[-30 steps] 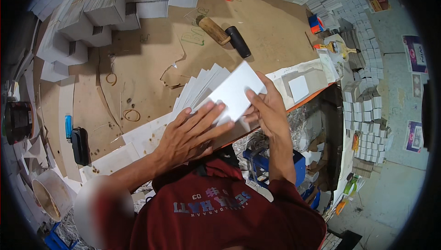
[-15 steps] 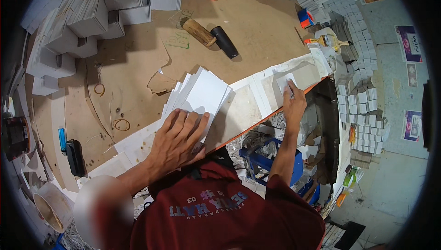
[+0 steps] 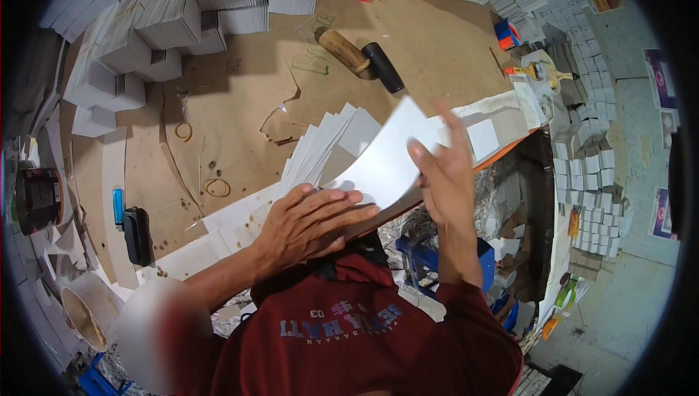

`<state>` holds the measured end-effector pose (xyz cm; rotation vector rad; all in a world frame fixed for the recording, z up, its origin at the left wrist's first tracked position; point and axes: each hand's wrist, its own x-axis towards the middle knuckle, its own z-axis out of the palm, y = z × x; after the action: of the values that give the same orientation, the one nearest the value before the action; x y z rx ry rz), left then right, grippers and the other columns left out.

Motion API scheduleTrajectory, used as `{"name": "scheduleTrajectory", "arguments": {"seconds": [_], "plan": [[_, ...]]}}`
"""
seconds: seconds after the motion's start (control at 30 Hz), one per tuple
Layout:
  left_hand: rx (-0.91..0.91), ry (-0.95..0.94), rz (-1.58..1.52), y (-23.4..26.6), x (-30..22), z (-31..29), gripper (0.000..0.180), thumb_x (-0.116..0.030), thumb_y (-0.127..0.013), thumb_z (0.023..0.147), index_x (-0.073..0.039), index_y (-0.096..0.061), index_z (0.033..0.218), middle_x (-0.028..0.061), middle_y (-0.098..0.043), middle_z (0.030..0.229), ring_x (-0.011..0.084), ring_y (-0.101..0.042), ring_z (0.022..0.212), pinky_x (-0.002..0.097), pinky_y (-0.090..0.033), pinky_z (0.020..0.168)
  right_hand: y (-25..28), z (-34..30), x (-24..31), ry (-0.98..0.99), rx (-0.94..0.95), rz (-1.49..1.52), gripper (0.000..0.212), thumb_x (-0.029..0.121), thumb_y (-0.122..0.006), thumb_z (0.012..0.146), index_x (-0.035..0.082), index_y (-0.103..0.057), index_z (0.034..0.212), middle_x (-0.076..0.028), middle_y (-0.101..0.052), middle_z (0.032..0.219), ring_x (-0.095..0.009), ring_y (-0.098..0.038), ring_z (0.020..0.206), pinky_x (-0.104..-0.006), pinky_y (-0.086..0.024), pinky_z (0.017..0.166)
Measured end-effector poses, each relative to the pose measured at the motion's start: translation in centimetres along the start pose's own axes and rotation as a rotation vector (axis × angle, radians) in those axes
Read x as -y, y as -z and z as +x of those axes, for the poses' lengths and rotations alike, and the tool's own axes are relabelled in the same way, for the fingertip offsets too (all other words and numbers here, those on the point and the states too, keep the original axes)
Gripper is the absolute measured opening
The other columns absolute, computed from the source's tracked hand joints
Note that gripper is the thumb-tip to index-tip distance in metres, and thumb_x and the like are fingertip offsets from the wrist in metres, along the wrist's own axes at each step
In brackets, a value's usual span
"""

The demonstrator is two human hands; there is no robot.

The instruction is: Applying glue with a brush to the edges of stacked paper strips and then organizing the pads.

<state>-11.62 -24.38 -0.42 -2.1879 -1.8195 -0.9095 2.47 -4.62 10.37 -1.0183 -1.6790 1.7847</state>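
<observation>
A white sheet of stiff paper [image 3: 389, 159] is bent upward between my hands, over a fanned stack of white sheets [image 3: 320, 145] at the table's near edge. My left hand [image 3: 313, 223] lies across the sheet's lower end with its fingers stretched out. At the sheet's right side, my right hand [image 3: 450, 177] has its thumb over the paper and a blurred forefinger pointing up. Its other fingers are partly hidden. A small white paper piece [image 3: 482, 140] lies on the pale strip just right of that hand.
Banded stacks of white paper [image 3: 167, 14] stand at the far left. Beyond my hands lies a black-headed mallet [image 3: 382, 67] with a wooden handle. A black case [image 3: 136, 236] and rubber bands [image 3: 216, 188] are on the left. Below the table's orange edge is a blue plastic frame [image 3: 419, 261].
My right hand has moved left, off the small paper piece and onto the white sheet. The sheet is now lifted and curved, and my left hand's fingers point further right.
</observation>
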Motion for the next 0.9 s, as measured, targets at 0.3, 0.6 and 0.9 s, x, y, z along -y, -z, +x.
{"name": "scheduleTrajectory", "arguments": {"seconds": [0.3, 0.6, 0.9], "plan": [[0.266, 0.163, -0.031, 1.2, 0.2, 1.6, 0.066, -0.041, -0.07, 0.084, -0.008, -0.055, 0.138, 0.0191, -0.053, 0.141, 0.0365, -0.048, 0.136, 0.0524, -0.029, 0.122, 11.4, 3.8, -5.3, 0.739, -0.664, -1.447, 0.059, 0.024, -0.082, 0.083, -0.001, -0.061, 0.132, -0.022, -0.067, 0.11, -0.041, -0.062, 0.11, -0.0507, -0.049, 0.096], [0.184, 0.156, -0.047, 0.8, 0.0, 2.0, 0.063, -0.04, -0.078, 0.079, -0.007, -0.061, 0.131, 0.0188, -0.054, 0.146, 0.0365, -0.047, 0.14, 0.0545, -0.028, 0.122, 21.2, 3.3, -11.8, 0.503, -0.561, -1.363, 0.062, 0.032, -0.081, 0.079, 0.001, -0.065, 0.131, -0.022, -0.059, 0.138, -0.042, -0.056, 0.124, -0.0507, -0.045, 0.106], [0.208, 0.162, -0.01, 1.4, 0.2, 1.7, 0.07, -0.042, -0.071, 0.085, -0.001, -0.055, 0.14, 0.0169, -0.052, 0.15, 0.0352, -0.046, 0.142, 0.0539, -0.027, 0.123, 24.6, 4.2, -7.8, 0.327, -0.55, -0.948, 0.027, 0.013, -0.065, 0.096, -0.005, -0.074, 0.115, -0.024, -0.076, 0.11, -0.036, -0.074, 0.096, -0.0416, -0.057, 0.088]]}}
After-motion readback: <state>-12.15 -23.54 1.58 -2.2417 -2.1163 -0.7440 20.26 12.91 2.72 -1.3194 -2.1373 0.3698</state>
